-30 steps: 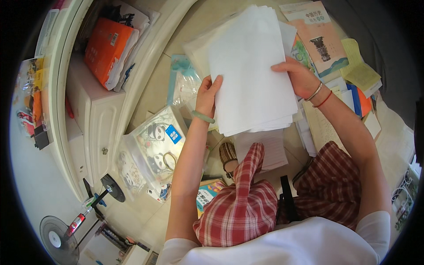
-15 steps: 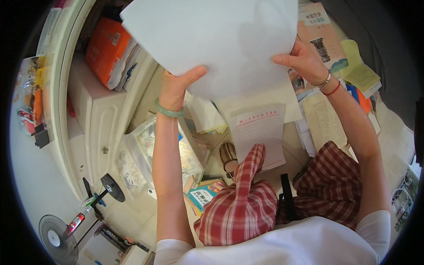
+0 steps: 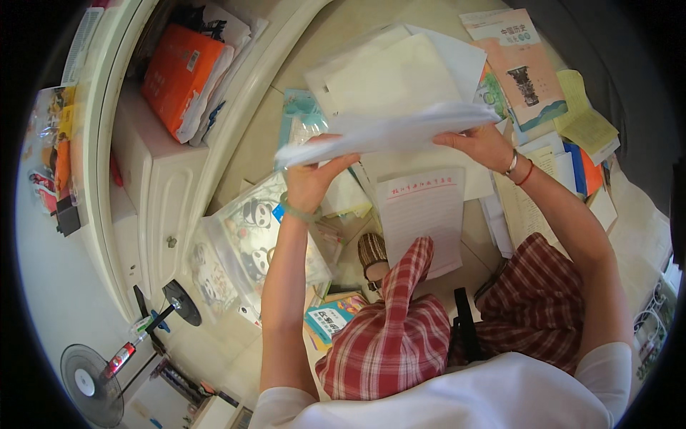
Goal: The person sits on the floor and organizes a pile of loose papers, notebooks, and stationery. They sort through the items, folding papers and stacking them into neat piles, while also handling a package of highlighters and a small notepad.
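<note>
Cloth (image 3: 386,350) in red-and-white plaid covers my legs, closest to me and well below my hands. A teal book (image 3: 330,318) lies on the tiled floor (image 3: 479,232) beside my left forearm, and my strapped brown shoe (image 3: 371,250) shows just beyond it. Below the gap between my hands, I have a lined sheet (image 3: 421,214) with a red heading. A clear bag (image 3: 250,236) printed with pandas lies to the left of my left wrist, partly hidden by that forearm, while handwritten pages (image 3: 527,207) lie under my right one.

My left hand (image 3: 314,179), with a green bangle (image 3: 301,209) at the wrist, and my right hand (image 3: 486,146), with a red cord (image 3: 526,173), grasp opposite ends of a stack of white sheets (image 3: 393,132). I pinch it between thumbs and fingers, raised over the floor; it shows nearly edge-on and blurred, so I cannot count its sheets.

Past the stack, pale papers (image 3: 389,68) lie beyond and between my hands. A salmon-covered book (image 3: 525,53) lies beyond my right hand, with yellow paper (image 3: 582,114) farther right, near a dark surface. Well off to the left of my left hand stands a white cabinet (image 3: 168,207), an orange packet (image 3: 182,75) leaning among papers on it.
</note>
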`<state>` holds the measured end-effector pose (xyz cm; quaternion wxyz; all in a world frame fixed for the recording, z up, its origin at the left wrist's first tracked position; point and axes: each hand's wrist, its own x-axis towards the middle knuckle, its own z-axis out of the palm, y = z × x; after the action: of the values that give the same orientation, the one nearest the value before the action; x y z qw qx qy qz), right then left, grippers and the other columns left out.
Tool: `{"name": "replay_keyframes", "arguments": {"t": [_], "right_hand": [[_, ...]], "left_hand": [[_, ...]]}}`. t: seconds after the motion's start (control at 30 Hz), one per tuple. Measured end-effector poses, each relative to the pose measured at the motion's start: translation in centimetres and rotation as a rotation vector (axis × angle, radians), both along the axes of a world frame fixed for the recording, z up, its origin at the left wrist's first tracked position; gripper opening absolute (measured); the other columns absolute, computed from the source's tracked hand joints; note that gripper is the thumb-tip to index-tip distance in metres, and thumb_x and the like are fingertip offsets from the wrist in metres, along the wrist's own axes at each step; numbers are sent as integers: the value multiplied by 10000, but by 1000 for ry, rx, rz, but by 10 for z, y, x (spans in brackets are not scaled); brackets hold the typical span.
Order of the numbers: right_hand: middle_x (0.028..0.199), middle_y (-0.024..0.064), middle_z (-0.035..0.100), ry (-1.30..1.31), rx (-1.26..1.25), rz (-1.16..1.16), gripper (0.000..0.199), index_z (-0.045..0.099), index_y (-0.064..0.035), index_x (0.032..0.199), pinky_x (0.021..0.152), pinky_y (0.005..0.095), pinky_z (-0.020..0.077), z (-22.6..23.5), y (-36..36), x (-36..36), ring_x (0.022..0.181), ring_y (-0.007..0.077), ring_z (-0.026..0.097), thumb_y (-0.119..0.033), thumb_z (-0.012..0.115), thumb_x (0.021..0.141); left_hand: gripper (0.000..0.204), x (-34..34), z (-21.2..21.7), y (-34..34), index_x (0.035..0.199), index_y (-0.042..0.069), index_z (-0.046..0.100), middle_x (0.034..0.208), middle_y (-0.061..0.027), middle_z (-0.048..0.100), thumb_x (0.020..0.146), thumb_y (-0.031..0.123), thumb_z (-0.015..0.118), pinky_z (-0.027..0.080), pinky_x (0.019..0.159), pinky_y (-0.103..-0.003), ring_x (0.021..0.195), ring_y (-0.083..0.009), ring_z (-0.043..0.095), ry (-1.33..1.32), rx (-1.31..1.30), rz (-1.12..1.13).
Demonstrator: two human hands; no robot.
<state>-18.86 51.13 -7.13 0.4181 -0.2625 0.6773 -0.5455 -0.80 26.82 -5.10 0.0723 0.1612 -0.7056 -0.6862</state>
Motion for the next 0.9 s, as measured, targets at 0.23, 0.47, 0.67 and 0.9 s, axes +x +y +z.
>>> {"name": "replay_keyframes", "arguments": {"t": [0.23, 0.47, 0.67, 0.9], "right_hand": [[1002, 93, 674, 179, -184, 166, 273, 636, -27, 1098, 800, 253, 486, 51, -6, 13, 916, 134, 622, -71, 645, 828], [737, 135, 648, 375, -192, 287, 295, 627, -43, 1090, 611, 345, 473, 100, -27, 3, 676, 228, 637, -108, 642, 802], [740, 166, 621, 855, 159, 348, 292, 641, -101, 1073, 586, 375, 463, 95, -3, -18, 674, 327, 599, -86, 577, 789], [734, 47, 626, 1253, 201, 494, 323, 612, -139, 1020, 540, 374, 471, 108, 0, 9, 650, 239, 634, -35, 579, 716]], "left_hand": [[305, 35, 20, -2, 1086, 33, 615, 1088, -114, 636, 791, -18, 672, 486, 863, -325, 987, -207, 604, -113, 10, -48], [407, 19, -31, 49, 1230, 92, 527, 1209, -25, 557, 844, 40, 645, 399, 985, -353, 1139, -169, 508, 97, 858, 384], [576, 18, -74, 36, 1348, 129, 400, 1273, -56, 499, 835, -19, 615, 410, 977, -416, 1154, -196, 489, 16, 698, 273], [888, 16, -18, 1, 1401, 108, 331, 1385, -131, 414, 641, 67, 790, 325, 1060, -388, 1312, -265, 360, 57, -225, 209]]}}
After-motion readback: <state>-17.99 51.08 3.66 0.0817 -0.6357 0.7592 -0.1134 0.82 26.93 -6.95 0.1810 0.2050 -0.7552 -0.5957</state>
